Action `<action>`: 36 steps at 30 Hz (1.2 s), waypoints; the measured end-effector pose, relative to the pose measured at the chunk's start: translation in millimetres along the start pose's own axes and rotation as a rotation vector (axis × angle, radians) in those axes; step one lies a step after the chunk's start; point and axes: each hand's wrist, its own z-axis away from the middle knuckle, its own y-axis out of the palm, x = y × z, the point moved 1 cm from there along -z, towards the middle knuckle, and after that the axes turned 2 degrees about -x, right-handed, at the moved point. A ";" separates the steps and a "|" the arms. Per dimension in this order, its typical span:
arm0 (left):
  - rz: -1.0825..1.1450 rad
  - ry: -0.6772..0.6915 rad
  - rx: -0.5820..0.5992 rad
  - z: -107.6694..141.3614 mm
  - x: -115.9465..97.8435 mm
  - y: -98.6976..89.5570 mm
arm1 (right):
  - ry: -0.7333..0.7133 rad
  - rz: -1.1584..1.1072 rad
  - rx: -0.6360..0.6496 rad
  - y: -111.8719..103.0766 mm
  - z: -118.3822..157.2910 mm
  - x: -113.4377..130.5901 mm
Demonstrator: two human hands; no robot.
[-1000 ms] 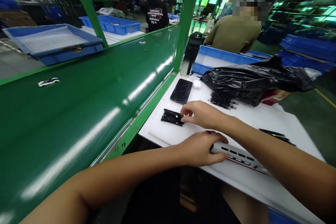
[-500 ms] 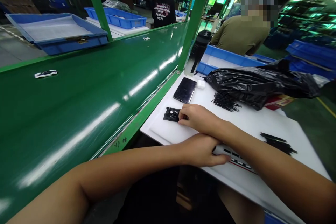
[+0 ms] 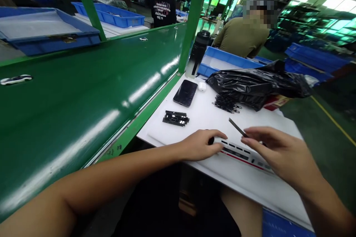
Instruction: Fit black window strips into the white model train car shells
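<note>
Left hand (image 3: 198, 144) sits curved over one end of a long white toy train (image 3: 241, 154), with its fingers on top and a small black bit (image 3: 211, 140) just under them. Right hand (image 3: 278, 152) is half open above the train, and its fingertips pinch a thin black stick (image 3: 237, 127). The train lies near the front edge of a white board (image 3: 194, 118). Farther up the board are a black stack of parts (image 3: 175, 118), a phone (image 3: 185, 93), a little white earbud case (image 3: 202, 86), a pile of black clips (image 3: 226, 103) and a shiny black bag (image 3: 256, 85).
</note>
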 end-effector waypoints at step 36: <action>0.070 -0.076 -0.039 -3.8 0.9 2.4 | -0.272 0.155 -0.009 15.6 57.5 -6.5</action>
